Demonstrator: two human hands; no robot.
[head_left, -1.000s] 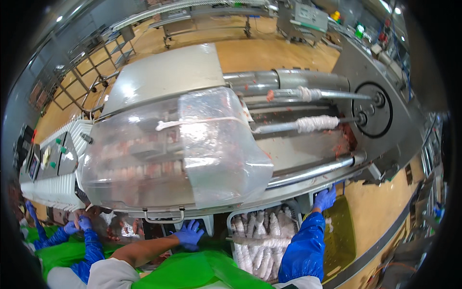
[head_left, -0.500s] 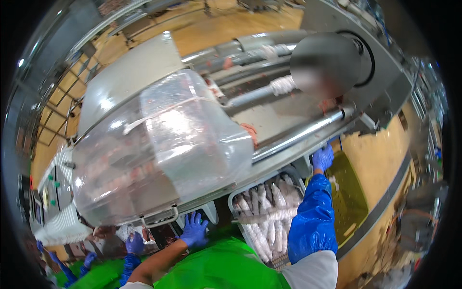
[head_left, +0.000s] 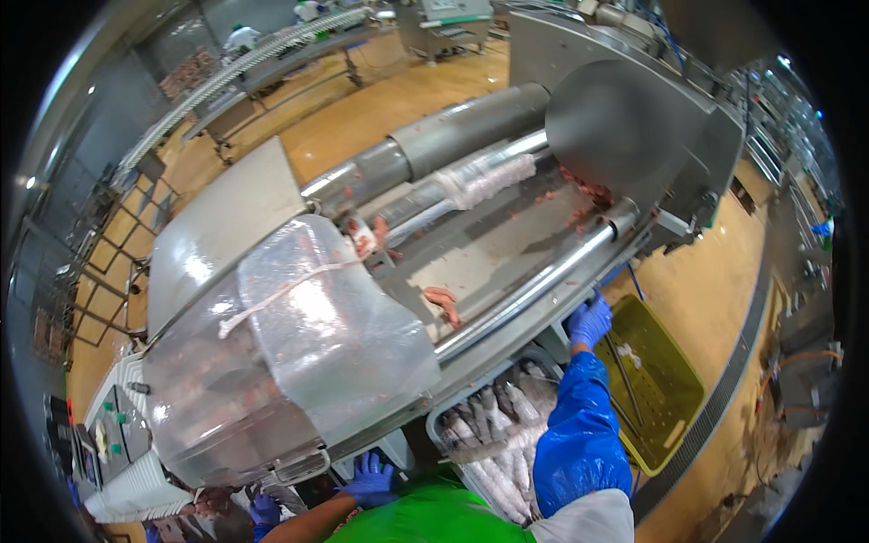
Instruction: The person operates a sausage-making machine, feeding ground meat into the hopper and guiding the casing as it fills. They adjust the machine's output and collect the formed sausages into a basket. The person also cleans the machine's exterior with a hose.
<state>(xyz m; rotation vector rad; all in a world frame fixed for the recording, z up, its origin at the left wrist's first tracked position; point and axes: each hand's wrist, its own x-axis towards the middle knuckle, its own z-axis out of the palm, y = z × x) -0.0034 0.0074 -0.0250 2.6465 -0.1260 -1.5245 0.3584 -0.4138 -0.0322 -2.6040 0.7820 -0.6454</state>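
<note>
My left hand [head_left: 369, 480], in a blue glove with a bare forearm behind it, lies with spread fingers against the near side of a long steel machine [head_left: 507, 348]. My right hand [head_left: 590, 321], blue-gloved under a shiny blue sleeve, is at the machine's front edge, its fingers bunched and partly hidden there. Between my arms stands a grey tub [head_left: 438, 422] filled with pale, silvery whole fish [head_left: 502, 416]. Inside the machine, a strip of reddish flesh [head_left: 442, 304] lies on the flat bed behind the front steel bar [head_left: 534, 281].
A yellow-green crate [head_left: 692, 385] holding a thin rod stands right of my right arm. Clear plastic sheeting [head_left: 317, 317] covers the machine's left part. White material [head_left: 489, 181] wraps a bar. Another person's gloved hand [head_left: 264, 511] is at lower left. A floor drain [head_left: 715, 398] runs beyond the crate.
My view has shifted, so the machine's bed and the crate show more fully and sharply. Both hands stay against the machine's near side.
</note>
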